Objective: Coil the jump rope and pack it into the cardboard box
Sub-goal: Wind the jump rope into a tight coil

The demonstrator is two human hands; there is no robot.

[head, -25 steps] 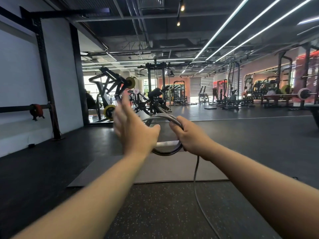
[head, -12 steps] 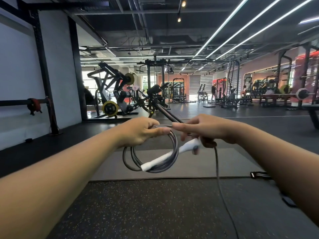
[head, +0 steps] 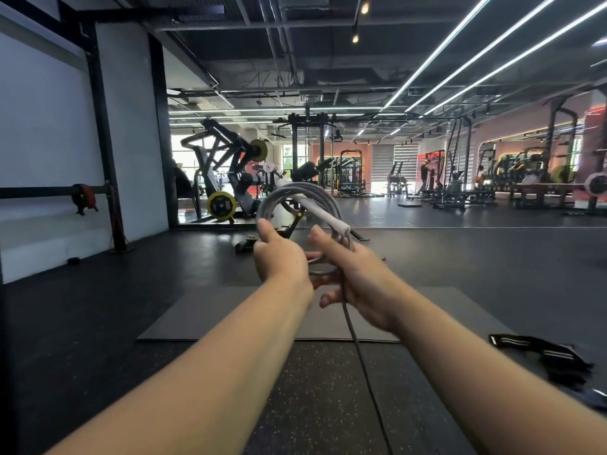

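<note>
A: Head view: where is the jump rope [head: 297, 205] sitting now?

B: It is standing up as a grey coil above both hands, its white handle [head: 323, 211] lying across the loops. Half a second ago the coil was hanging below the hands with the handle low.

A: And the grips?

B: The left hand [head: 279, 257] is closing its grip on the coil's lower edge, thumb raised. The right hand [head: 353, 277] is gripping the loose strand, fingers partly spread; that strand is trailing down toward the floor mat [head: 230, 310]. Black straps [head: 538, 356] are lying on the right.
</note>
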